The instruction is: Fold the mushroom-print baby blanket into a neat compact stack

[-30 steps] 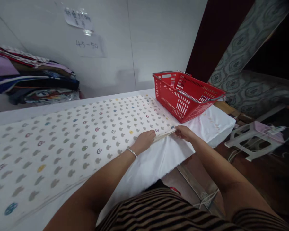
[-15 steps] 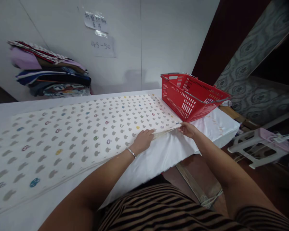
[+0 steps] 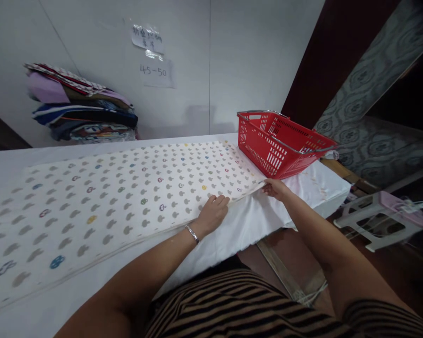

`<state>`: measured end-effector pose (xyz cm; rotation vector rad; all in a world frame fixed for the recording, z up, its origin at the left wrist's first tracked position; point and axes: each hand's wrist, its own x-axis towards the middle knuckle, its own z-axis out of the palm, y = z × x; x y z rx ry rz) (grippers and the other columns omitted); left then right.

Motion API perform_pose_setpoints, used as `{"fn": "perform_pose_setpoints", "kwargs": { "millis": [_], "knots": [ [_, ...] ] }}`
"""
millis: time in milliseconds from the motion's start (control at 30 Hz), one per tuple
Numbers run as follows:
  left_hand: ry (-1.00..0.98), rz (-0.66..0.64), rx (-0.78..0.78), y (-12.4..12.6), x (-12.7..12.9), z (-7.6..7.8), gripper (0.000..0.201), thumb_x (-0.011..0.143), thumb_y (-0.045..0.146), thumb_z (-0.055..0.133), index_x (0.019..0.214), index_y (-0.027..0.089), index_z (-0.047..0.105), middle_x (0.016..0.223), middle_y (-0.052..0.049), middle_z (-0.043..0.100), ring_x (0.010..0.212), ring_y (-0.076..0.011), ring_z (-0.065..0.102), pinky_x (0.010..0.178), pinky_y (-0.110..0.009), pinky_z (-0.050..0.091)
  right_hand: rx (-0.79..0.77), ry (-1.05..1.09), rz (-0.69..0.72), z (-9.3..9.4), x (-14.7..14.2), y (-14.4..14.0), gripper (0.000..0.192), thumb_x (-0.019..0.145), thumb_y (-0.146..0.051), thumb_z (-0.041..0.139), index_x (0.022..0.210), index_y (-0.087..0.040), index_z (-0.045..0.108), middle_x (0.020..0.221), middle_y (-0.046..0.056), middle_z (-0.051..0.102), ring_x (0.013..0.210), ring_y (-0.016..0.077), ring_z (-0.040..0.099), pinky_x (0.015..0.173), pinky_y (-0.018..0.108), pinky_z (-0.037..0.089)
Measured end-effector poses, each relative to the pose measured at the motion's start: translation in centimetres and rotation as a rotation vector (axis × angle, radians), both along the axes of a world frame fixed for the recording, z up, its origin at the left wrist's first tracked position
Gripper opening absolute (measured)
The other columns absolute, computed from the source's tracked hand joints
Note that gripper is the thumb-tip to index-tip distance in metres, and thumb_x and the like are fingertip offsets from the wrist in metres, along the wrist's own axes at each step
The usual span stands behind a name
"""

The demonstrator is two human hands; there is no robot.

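Observation:
A long white cloth (image 3: 176,176) printed with grey and coloured mushrooms lies flat, in layers along its near edge. At that edge my left hand (image 3: 212,215) has its fingers bent together over the fabric; its thumb is hidden. My right hand (image 3: 277,189) pinches the cloth's near right corner between thumb and fingers, lifting it slightly. The edge stretches between both hands. A silver bracelet (image 3: 192,234) circles my left wrist.
A red shopping basket (image 3: 285,150) with metal handles stands just beyond my right hand. Folded fabrics (image 3: 84,105) are stacked at the back left. White satin (image 3: 246,220) covers the table. A plastic stool (image 3: 373,218) stands to the right, below table height.
My left hand has shifted slightly along the near edge, and the gap between the cloth layers there has narrowed. My right hand stays at the corner. The view has turned slightly left.

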<state>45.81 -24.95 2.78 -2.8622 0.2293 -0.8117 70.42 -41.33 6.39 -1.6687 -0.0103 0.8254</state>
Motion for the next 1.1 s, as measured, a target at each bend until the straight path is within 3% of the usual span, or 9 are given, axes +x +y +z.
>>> {"fn": "perform_pose_setpoints", "kwargs": {
  "millis": [267, 533, 767, 1100],
  "knots": [
    [0.02, 0.107, -0.073, -0.8, -0.2, -0.7, 0.017, 0.085, 0.008, 0.047, 0.074, 0.016, 0.058, 0.103, -0.008, 0.06, 0.089, -0.02, 0.05, 0.076, -0.036, 0.038, -0.078, -0.065, 0.013, 0.4, 0.4, -0.2, 0.018, 0.084, -0.017, 0.047, 0.069, -0.014, 0.056, 0.05, 0.004, 0.061, 0.044, 0.0117, 0.058, 0.041, 0.019, 0.041],
    [0.091, 0.046, -0.055, -1.0, -0.1, -0.7, 0.019, 0.087, 0.008, 0.043, 0.076, 0.015, 0.057, 0.095, -0.008, 0.057, 0.087, -0.0192, 0.048, 0.075, -0.036, 0.037, -0.115, -0.077, -0.001, 0.0, -0.1, -1.0, 0.017, 0.082, -0.018, 0.05, 0.067, -0.014, 0.056, 0.048, 0.003, 0.06, 0.042, 0.012, 0.057, 0.041, 0.019, 0.04],
    [0.162, 0.034, -0.141, -1.0, 0.1, -0.9, 0.021, 0.088, 0.009, 0.041, 0.078, 0.015, 0.058, 0.089, -0.008, 0.059, 0.087, -0.0201, 0.049, 0.077, -0.037, 0.038, -0.137, -0.073, -0.004, -0.4, 0.0, -1.2, 0.021, 0.085, -0.017, 0.045, 0.065, -0.015, 0.054, 0.047, 0.002, 0.059, 0.039, 0.0111, 0.055, 0.04, 0.02, 0.04],
    [0.195, 0.172, -0.276, -0.7, 0.6, -1.6, 0.017, 0.088, 0.012, 0.043, 0.082, 0.014, 0.059, 0.08, -0.006, 0.062, 0.078, -0.0181, 0.058, 0.072, -0.032, 0.043, -0.217, -0.045, 0.041, -0.5, 0.7, -0.5, 0.016, 0.083, -0.015, 0.05, 0.068, -0.012, 0.057, 0.049, 0.004, 0.062, 0.037, 0.0127, 0.056, 0.036, 0.02, 0.038]
  ]
}}
